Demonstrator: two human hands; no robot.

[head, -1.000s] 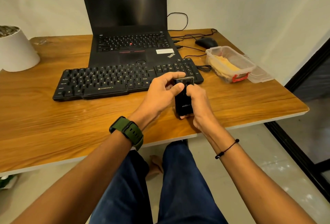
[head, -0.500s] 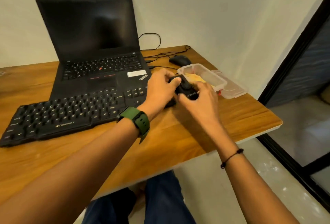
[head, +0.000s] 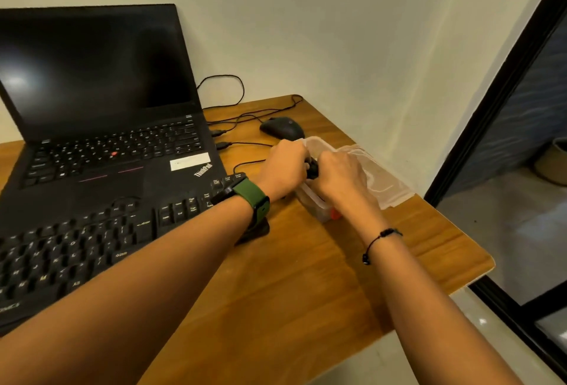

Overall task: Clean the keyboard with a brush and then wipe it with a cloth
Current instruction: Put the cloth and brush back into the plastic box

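Both forearms reached forward to the right end of the worktop point(head: 306, 277). The left hand point(head: 283, 168) and right hand point(head: 340, 174) met over a clear plastic container point(head: 319, 209), fingers curled round a small black object point(head: 312, 168) held between them; what it was could not be told. The keyboard point(head: 92, 243) lay under the left forearm, in front of a laptop point(head: 101, 126) marked "ThinkPad". A green watch point(head: 253, 195) sat on the left wrist.
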